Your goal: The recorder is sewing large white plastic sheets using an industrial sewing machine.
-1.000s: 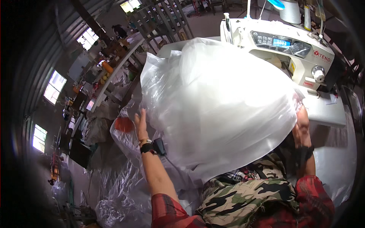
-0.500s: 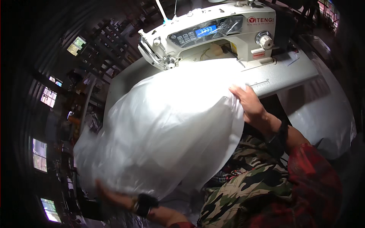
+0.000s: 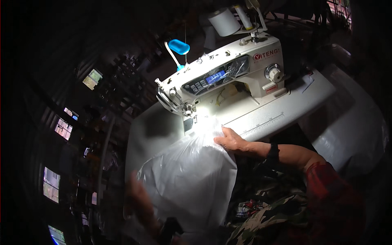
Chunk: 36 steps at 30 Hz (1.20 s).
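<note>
A thin, glossy white sheet [image 3: 183, 179], plastic-looking, hangs from the front of the sewing machine [image 3: 228, 69] down toward my lap. Its gathered upper end reaches the lit area near the needle [image 3: 195, 118]; whether it lies under the presser foot I cannot tell. Closed on the bunched sheet, my right hand [image 3: 231, 139] rests at the front edge of the machine bed, just right of the needle. My left hand [image 3: 141, 200] is beside the sheet's left edge, smeared by motion, so its fingers cannot be made out.
The pale machine table [image 3: 149, 126] carries a printed ruler [image 3: 263, 124] along its front. A white thread cone [image 3: 224, 22] and a blue lamp-like piece [image 3: 179, 47] stand above the machine. Another glossy sheet [image 3: 347, 126] hangs at the right.
The spread sheet has been drawn down and gathered toward the needle. My right hand has moved left with it; my left hand has moved up and right. The view has shifted, showing more machine.
</note>
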Each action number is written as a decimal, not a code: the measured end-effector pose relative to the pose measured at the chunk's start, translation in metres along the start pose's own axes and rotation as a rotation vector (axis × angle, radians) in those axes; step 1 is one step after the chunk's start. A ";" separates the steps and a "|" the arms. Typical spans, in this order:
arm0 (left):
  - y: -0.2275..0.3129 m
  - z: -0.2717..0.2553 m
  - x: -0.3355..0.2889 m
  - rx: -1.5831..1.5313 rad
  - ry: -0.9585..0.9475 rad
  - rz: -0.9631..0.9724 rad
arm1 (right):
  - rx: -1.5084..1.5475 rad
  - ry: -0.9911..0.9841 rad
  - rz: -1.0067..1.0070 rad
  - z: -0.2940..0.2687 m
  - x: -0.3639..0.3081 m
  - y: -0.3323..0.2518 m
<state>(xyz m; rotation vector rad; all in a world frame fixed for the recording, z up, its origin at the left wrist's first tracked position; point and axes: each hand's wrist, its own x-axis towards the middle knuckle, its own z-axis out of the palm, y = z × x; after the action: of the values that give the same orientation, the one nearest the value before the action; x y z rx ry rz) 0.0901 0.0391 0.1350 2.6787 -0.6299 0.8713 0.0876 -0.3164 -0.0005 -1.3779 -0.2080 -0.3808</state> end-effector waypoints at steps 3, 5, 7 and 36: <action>0.044 0.083 0.052 -0.473 -0.239 0.220 | -0.102 0.020 0.102 0.003 0.004 -0.015; 0.061 0.139 0.071 -0.448 -0.452 0.015 | -0.454 -0.097 0.211 -0.006 0.010 -0.021; 0.064 0.180 0.072 -0.362 -0.494 0.004 | -0.753 -0.121 0.192 -0.020 0.018 -0.020; 0.021 0.253 0.060 -0.252 -0.379 0.190 | -1.356 -0.308 -0.262 0.001 0.040 0.008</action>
<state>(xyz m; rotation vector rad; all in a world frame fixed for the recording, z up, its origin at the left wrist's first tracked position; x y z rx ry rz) 0.2496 -0.0903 -0.0261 2.5941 -1.0161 0.2915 0.1275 -0.3195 0.0072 -2.7677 -0.4209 -0.5567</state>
